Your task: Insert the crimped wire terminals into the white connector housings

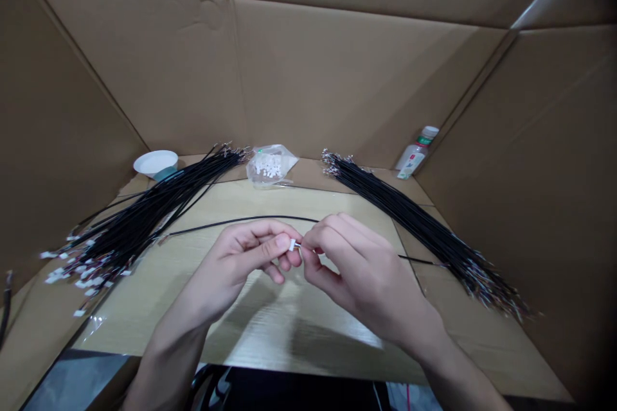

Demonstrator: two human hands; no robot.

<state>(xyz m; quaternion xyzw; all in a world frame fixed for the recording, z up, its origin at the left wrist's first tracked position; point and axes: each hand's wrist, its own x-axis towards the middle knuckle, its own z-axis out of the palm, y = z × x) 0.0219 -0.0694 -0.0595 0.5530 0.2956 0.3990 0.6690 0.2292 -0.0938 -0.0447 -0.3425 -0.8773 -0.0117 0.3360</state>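
My left hand (245, 257) pinches a small white plastic connector (292, 244) between thumb and fingertips, in front of my chest. Close against it on the right, my right hand (351, 263) has its thumb and index finger closed on a thin wire (298, 245) that meets the connector. Whether the wire's tip sits inside the connector is too small to tell. Behind both hands a single black cable (250, 218) lies across the table, passing out of sight behind my right hand and showing again on its right side.
On the left lies a bundle of black cables (159, 205) with white connectors on their near ends. Another bundle (400, 205) on the right has bare wire ends. At the back are a clear bag (270, 167) of white connectors, a white bowl (155, 162) and a bottle (414, 157). Cardboard walls (376, 70) surround the table (260, 334).
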